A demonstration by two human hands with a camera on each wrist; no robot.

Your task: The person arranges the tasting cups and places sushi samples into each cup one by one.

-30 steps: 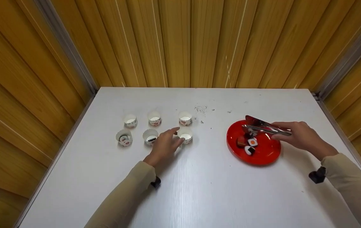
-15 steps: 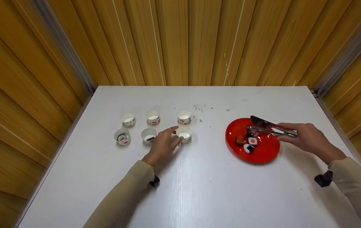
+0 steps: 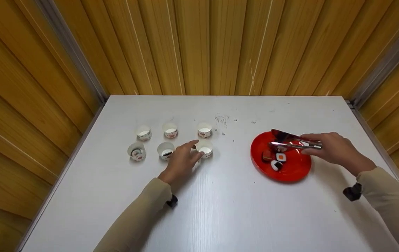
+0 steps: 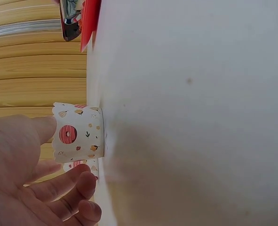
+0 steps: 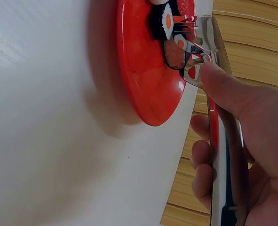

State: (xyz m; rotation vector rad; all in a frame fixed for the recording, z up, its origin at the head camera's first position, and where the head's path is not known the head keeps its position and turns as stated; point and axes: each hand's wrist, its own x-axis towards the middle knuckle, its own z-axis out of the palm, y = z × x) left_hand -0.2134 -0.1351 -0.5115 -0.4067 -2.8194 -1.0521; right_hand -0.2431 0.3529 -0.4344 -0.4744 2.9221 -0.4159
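My left hand (image 3: 181,161) holds a white patterned paper cup (image 3: 205,149) at its near left side, thumb and index finger at its rim. In the left wrist view the cup (image 4: 80,134) shows a donut print and a scalloped edge. My right hand (image 3: 330,148) grips metal tongs (image 3: 304,143), one side a broad flat blade, the other narrow with tines. Their ends are spread over a red plate (image 3: 297,169), around a toy sushi piece (image 3: 280,148) partly hidden by them. Beside it lie an orange-centred roll (image 3: 281,157), a rice ball (image 3: 275,165) and a reddish-brown piece (image 3: 266,155).
Several more paper cups stand left of the held one, in two rows. The near left cup (image 3: 137,152) and the near middle cup (image 3: 166,152) have dark-and-white pieces inside. Wood-look panels (image 3: 227,49) rise behind the white table (image 3: 220,210) and at both sides.
The tongs shift slightly right, then back left, over the plate, and now sit around the rear sushi piece. My left hand stays at the same cup.
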